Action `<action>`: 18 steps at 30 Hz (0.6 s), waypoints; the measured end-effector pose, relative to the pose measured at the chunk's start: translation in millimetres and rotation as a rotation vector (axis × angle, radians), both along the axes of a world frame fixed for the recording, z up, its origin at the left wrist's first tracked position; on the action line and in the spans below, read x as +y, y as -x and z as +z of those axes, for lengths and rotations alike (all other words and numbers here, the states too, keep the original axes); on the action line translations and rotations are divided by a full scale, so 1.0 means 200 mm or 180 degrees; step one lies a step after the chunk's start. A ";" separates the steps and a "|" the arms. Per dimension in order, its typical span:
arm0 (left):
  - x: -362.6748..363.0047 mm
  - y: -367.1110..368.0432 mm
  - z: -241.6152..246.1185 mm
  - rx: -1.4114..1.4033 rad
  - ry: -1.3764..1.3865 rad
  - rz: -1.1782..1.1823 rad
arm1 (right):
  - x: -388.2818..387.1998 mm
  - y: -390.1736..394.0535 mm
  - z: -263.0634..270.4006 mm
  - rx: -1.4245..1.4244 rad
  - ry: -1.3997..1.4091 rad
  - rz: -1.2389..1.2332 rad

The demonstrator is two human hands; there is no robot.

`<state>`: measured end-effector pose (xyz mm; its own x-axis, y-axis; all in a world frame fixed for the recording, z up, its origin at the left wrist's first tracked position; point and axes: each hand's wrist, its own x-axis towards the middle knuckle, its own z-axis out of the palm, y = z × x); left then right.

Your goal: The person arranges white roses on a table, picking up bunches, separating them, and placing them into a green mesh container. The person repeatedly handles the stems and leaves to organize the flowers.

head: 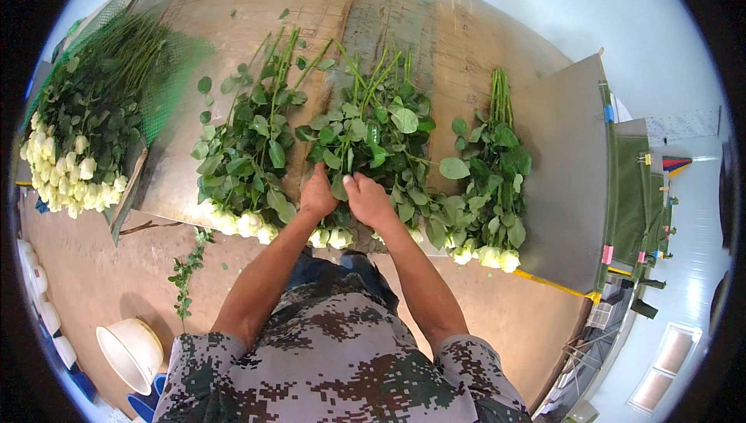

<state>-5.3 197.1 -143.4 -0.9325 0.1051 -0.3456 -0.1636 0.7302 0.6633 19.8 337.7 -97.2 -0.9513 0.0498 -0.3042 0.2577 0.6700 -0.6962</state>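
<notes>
Cut white roses lie in bunches on a worn table (466, 27), stems pointing away from me and blooms at the near edge. Both my hands are at the middle bunch (373, 126). My left hand (319, 193) reaches into its leaves, fingertips hidden. My right hand (368, 198) lies just beside it, thumb over the foliage, fingers partly hidden. What either hand grips cannot be made out. To the left lies another rose bunch (250, 155); a narrower bunch (495, 172) lies to the right. A large pile of white roses (99, 114) rests on green netting at the far left.
A grey panel (559, 190) stands at the table's right side, with green fabric (632, 201) and coloured clips beyond. On the floor are a leafy stem (187, 274) and a white bucket (131, 353). Loose leaves lie near the stems.
</notes>
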 end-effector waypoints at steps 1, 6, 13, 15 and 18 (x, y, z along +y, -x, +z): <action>0.00 0.01 0.00 -0.0093 0.0201 0.0020 | -0.03 0.00 0.09 0.0322 -0.0359 0.0146; 0.05 0.01 0.03 -0.0080 0.0260 0.0185 | 0.40 -0.01 0.22 0.1236 -0.1259 -0.0873; 0.04 0.02 -0.07 0.0274 -0.0041 0.0394 | 0.53 -0.03 0.16 -0.0073 -0.1642 -0.0435; 0.03 0.02 -0.09 0.0291 -0.0126 0.0425 | 0.54 -0.05 0.20 0.0777 -0.1148 -0.0862; 0.03 0.01 -0.13 0.0498 -0.0244 0.0464 | 0.61 -0.09 0.19 0.1275 0.0232 -0.1663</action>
<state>-6.4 203.1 -170.1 -0.9814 -0.0145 -0.1917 -0.1545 0.6529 0.7416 37.2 459.8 -59.2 -0.8478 0.5281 0.0481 0.2478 0.4746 -0.8446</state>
